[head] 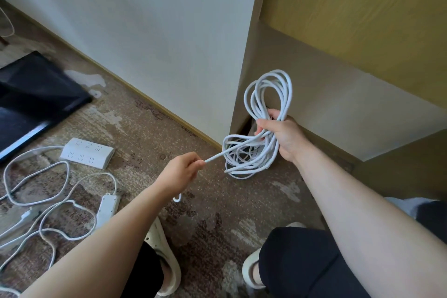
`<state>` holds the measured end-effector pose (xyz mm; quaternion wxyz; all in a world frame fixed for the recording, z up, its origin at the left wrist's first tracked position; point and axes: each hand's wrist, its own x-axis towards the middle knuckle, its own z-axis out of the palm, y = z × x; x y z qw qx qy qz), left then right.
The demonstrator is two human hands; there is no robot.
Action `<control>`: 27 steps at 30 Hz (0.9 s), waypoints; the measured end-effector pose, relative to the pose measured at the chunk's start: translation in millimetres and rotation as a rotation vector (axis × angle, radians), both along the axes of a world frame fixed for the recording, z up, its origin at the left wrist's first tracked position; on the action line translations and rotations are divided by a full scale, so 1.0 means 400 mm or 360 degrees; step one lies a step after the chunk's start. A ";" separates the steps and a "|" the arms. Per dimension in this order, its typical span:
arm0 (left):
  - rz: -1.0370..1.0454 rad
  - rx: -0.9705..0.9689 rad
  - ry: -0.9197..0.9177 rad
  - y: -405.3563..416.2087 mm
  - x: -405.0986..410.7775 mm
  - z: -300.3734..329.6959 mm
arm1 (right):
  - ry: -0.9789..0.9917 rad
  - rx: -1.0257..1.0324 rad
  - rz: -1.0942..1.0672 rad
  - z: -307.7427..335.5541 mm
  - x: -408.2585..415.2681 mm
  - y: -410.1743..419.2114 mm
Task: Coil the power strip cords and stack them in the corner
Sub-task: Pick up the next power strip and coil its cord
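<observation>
Two power strips (88,152) lie on the floor beyond my left hand (180,172), cords sprawled loose. My right hand (281,138) grips the coiled cord (261,128) near the corner; my left pinches its free end just beside it.

White wall (145,31), patterned carpet (205,213), wooden cabinet (350,19).

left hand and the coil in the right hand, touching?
Apart. The head view shows the left hand pinching only the loose cord end, with floor between it and the coil.

No legible text anywhere.
</observation>
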<state>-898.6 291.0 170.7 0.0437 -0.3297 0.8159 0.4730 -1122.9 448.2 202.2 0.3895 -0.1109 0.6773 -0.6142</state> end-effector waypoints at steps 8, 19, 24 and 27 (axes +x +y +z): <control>-0.0317 -0.0266 -0.0143 0.079 -0.050 -0.008 | -0.0063 -0.0073 0.0262 0.007 0.005 -0.018; -0.0197 -0.0028 -0.0122 0.013 0.007 -0.022 | 0.0009 0.0121 0.0048 -0.005 -0.035 0.003; -0.0165 0.0020 -0.0055 -0.017 0.038 -0.015 | 0.0038 0.0098 -0.0153 0.014 -0.058 0.038; -0.0096 -0.0020 -0.0088 -0.070 0.074 -0.022 | -0.0001 0.0093 -0.0264 0.016 -0.071 0.053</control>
